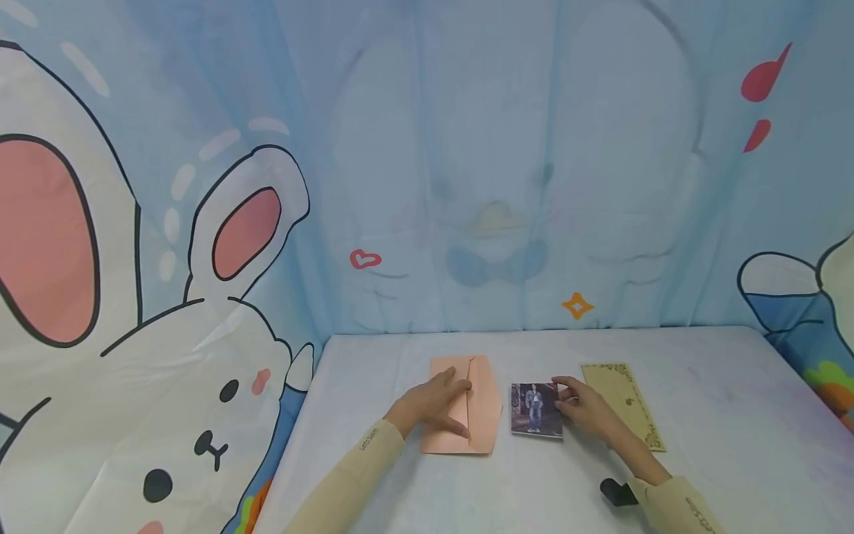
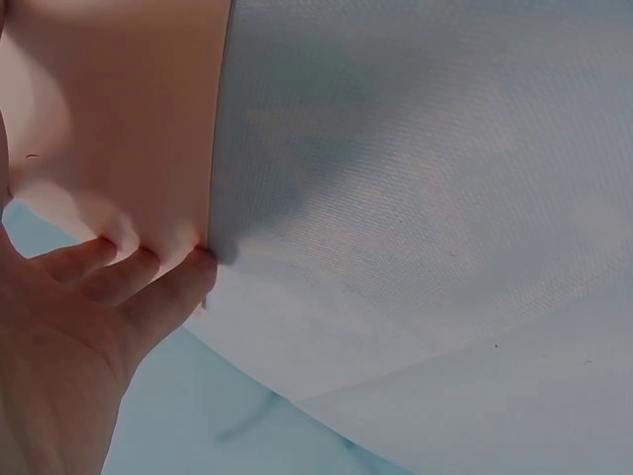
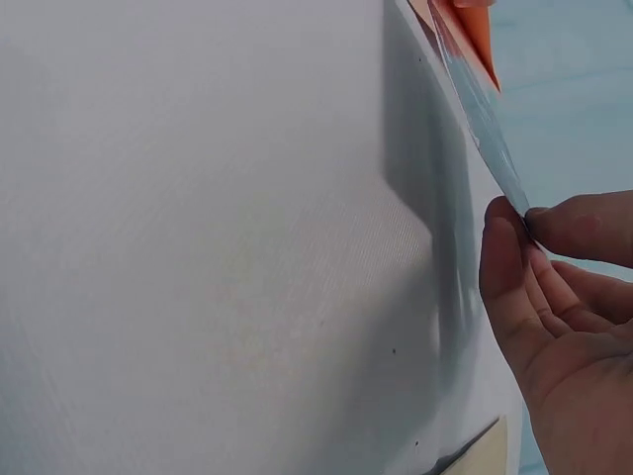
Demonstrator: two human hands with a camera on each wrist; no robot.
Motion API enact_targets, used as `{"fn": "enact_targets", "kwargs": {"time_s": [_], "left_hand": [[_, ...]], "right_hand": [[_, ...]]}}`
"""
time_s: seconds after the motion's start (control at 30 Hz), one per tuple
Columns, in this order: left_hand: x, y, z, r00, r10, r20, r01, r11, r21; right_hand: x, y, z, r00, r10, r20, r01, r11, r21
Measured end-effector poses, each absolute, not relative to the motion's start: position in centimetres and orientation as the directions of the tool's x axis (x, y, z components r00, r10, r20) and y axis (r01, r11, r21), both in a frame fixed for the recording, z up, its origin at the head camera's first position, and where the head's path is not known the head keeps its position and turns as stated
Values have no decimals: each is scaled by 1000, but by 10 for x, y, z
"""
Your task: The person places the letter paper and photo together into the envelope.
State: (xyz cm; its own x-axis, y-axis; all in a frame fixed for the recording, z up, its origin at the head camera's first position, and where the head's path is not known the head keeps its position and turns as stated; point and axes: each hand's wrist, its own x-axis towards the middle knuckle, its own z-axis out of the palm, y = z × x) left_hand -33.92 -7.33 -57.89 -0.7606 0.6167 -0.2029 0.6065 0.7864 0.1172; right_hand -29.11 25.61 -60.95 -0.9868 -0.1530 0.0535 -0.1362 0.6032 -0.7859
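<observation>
A pink paper envelope lies on the white table, its flap side up. My left hand rests on it with spread fingers, thumb toward the near part of the flap line. In the left wrist view, fingertips press at the edge of the envelope. To its right, a photo of a standing person is pinched at its right edge between the thumb and fingers of my right hand. The right wrist view shows the photo nearly edge-on, tilted above the table, its shadow below.
A yellowish card with an ornate border lies right of the photo, partly behind my right forearm. Beside the right sleeve is a small black object. Behind the table hangs a blue cartoon-printed curtain.
</observation>
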Motion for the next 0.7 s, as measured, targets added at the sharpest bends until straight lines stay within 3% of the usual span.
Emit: {"fn": "enact_targets", "kwargs": {"time_s": [0.7], "left_hand": [[-344, -73, -583, -764, 611, -207, 600, 791, 119]], "right_hand": [[-297, 236, -603, -980, -196, 25, -127, 529, -839]]}}
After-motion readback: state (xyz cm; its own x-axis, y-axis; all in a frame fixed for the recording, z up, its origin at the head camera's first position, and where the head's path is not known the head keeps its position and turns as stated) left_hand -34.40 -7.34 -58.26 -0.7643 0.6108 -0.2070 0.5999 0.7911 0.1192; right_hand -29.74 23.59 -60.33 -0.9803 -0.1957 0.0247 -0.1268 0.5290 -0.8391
